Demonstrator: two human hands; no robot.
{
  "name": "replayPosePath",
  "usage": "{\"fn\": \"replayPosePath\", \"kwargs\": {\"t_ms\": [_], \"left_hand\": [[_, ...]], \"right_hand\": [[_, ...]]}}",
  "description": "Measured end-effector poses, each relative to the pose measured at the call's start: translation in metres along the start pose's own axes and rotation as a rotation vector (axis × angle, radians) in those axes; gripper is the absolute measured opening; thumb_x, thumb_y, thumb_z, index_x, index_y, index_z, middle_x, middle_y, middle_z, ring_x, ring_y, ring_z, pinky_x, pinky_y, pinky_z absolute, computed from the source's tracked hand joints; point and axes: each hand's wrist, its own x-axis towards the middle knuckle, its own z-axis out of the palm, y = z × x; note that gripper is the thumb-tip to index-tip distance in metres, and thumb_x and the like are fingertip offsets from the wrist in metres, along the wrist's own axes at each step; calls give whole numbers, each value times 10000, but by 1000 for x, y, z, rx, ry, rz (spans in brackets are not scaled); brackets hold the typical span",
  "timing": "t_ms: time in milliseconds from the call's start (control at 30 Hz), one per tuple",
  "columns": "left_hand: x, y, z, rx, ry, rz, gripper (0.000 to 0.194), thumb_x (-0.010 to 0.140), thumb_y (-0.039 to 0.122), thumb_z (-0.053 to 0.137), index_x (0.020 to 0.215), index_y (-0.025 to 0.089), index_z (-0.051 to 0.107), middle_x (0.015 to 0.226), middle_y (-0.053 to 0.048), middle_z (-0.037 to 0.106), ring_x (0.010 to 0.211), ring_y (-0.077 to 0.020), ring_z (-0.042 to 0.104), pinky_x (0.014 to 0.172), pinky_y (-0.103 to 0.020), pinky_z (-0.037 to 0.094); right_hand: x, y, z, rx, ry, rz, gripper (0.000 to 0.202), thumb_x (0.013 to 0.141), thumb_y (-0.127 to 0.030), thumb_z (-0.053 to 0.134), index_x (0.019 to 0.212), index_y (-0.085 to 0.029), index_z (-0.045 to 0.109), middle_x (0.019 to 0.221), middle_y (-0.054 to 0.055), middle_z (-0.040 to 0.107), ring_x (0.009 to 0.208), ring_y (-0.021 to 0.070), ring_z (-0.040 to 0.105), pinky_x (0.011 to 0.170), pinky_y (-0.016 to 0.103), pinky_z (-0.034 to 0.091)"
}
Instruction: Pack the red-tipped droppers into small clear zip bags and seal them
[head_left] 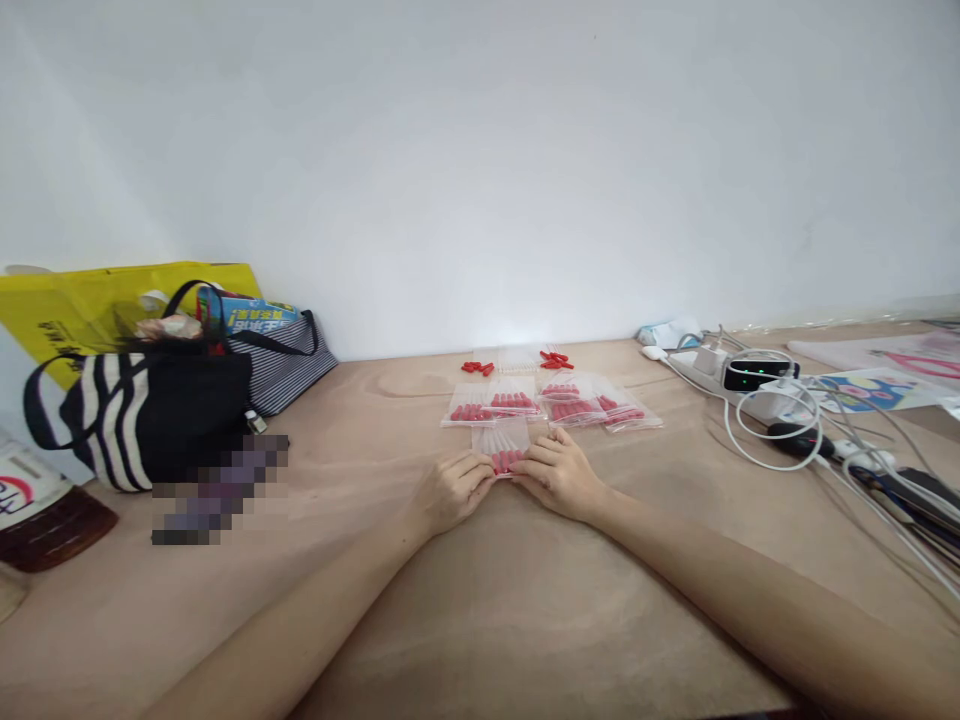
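Observation:
Between my hands lies a small clear plastic bag (504, 437) with several white sticks and red ends inside. My left hand (454, 488) pinches its near left corner, fingers closed. On the near right edge, my right hand (559, 475) grips the same bag with thumb and fingers together. Just beyond, filled bags (512, 397) of the same kind overlap on the left, and more filled bags (574, 408) lie on the right. Farther back are loose red pieces (477, 368), a bundle of thin white sticks (517, 358) and another small heap of red pieces (555, 358).
On the left stand a black striped bag (187, 410), a yellow bag (82, 310) and a jar with a dark base (52, 520). A pixelated object (221, 495) lies beside them. To the right are a power strip (761, 375), white cables (739, 440) and a black mouse (799, 440).

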Motion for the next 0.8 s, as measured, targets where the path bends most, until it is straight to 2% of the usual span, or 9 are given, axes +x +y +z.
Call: {"fn": "replayPosePath", "kwargs": {"t_ms": [333, 500, 667, 800], "left_hand": [[-2, -6, -9, 159, 63, 181, 115, 813, 105, 469, 777, 138, 573, 758, -27, 656, 664, -120, 604, 604, -234, 507], [-3, -7, -8, 164, 71, 193, 112, 807, 91, 468, 797, 132, 571, 778, -38, 658, 676, -123, 608, 627, -242, 520], [-5, -8, -5, 144, 87, 159, 107, 806, 85, 467, 824, 121, 566, 779, -52, 655, 706, -121, 616, 664, -230, 523], [-6, -9, -2, 128, 87, 108, 104, 807, 97, 467, 827, 126, 565, 787, -54, 654, 723, -126, 622, 676, -236, 525]], "right_hand": [[-3, 7, -3, -130, 45, -63, 197, 805, -124, 451, 669, -167, 588, 576, -1, 531, 606, 113, 410, 661, 296, 259], [-3, 10, -5, -161, 70, -148, 183, 790, -93, 438, 712, -168, 586, 571, -17, 538, 609, 108, 404, 690, 317, 263], [2, 6, -6, -158, 84, -101, 127, 801, -143, 476, 778, -181, 594, 666, -4, 594, 652, 112, 430, 691, 316, 271], [8, 0, 0, -146, 87, -143, 131, 809, -147, 474, 773, -188, 593, 640, -10, 588, 638, 110, 434, 671, 308, 272]]}}
